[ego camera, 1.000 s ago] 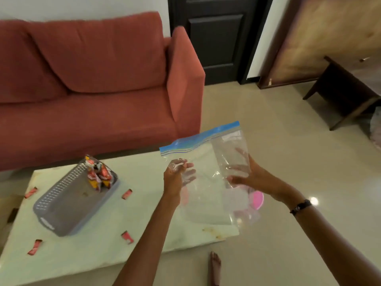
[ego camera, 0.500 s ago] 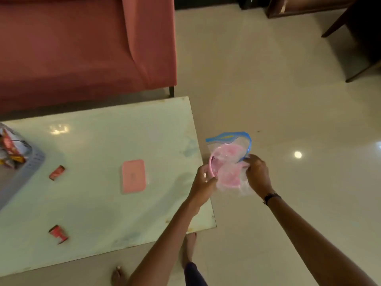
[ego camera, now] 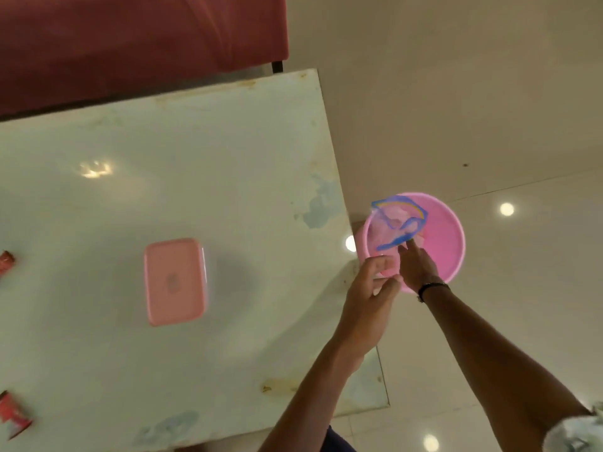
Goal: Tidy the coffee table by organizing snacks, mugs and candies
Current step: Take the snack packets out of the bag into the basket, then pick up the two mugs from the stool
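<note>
- Pale tabletop (ego camera: 228, 177) fills the left and middle of the view, its right edge running from near to far, with glossy floor (ego camera: 489, 109) open beyond it on the right.
- Nearest, at the left border, two red candy wrappers (ego camera: 13, 415) lie on the tabletop, cut off by the frame.
- Left hand (ego camera: 368, 298) hangs over the right table edge, fingers (ego camera: 380, 267) loosely curled; whether they pinch the bag's clear film I cannot tell.
- Right hand (ego camera: 417, 269) reaches into a pink bucket (ego camera: 447, 243) on the floor just beside the table — its fingers hold the blue zip strip of a clear plastic bag (ego camera: 398, 223), mouth open and facing up.
- A pink lidded box (ego camera: 174, 282) lies mid-table, long axis near-to-far, well apart from every edge.
- Farthest — a red sofa (ego camera: 130, 40).
</note>
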The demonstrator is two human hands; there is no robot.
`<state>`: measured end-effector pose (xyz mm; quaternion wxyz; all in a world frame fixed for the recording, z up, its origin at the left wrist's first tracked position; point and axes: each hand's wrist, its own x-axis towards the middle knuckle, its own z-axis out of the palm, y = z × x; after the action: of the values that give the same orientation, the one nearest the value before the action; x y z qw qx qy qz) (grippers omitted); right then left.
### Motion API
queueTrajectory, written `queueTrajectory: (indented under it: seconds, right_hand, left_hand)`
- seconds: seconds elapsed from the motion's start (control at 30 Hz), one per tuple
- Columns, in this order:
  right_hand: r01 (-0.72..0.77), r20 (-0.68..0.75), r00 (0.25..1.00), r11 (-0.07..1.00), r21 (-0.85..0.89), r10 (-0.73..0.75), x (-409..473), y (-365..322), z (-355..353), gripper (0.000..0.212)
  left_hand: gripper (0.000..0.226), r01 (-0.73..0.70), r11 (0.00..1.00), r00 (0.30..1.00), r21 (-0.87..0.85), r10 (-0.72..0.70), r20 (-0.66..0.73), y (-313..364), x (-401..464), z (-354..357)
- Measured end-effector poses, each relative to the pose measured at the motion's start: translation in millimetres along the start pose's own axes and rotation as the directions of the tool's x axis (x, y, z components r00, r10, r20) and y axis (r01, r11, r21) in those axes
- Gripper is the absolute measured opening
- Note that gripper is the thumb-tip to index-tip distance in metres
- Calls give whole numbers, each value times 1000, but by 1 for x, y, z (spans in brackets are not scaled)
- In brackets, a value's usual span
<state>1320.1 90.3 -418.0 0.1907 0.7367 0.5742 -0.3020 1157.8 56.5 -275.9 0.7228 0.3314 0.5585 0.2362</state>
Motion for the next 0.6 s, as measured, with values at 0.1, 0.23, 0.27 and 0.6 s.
queueTrajectory:
  seconds: [0.1, 0.23, 0.27, 0.6]
  right_hand:
    - [39, 181, 983, 981, -189, -4, 17, 2, 11, 37]
    - [69, 279, 959, 912, -405, 52, 25, -4, 12, 40]
    - [48, 293, 953, 915, -400, 78, 22, -7, 7, 40]
    - [-81, 10, 996, 947, -312, 89, -67, -66, -119, 25]
  left_hand:
    - [25, -24, 1000, 1000, 1, 24, 15, -7, 8, -2]
    - [25, -43, 999, 999, -1, 43, 25, -7, 10, -6]
    - [26, -43, 999, 999, -8, 43, 26, -6, 8, -8]
    - [23, -64, 994, 996, -94, 58, -64, 43, -47, -51]
